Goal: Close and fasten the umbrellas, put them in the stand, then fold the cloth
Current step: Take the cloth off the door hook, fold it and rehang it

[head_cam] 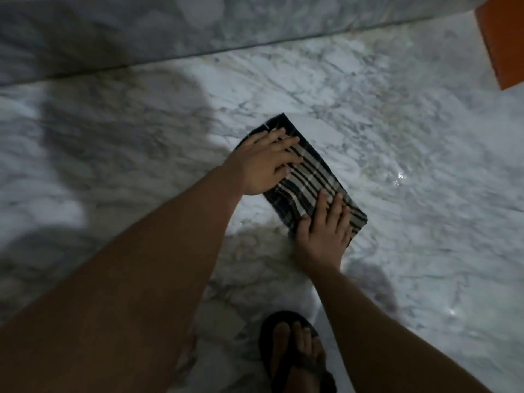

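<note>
Striped cloth (pixel 307 177) under both flat hands

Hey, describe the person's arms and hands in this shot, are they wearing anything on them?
Both forearms are bare, with no sleeves in view. The left hand and the right hand wear no gloves, and no rings, watch or bracelet show. The fingernails look short and plain. The picture is dim and slightly blurred, so finer marks cannot be told.
</note>
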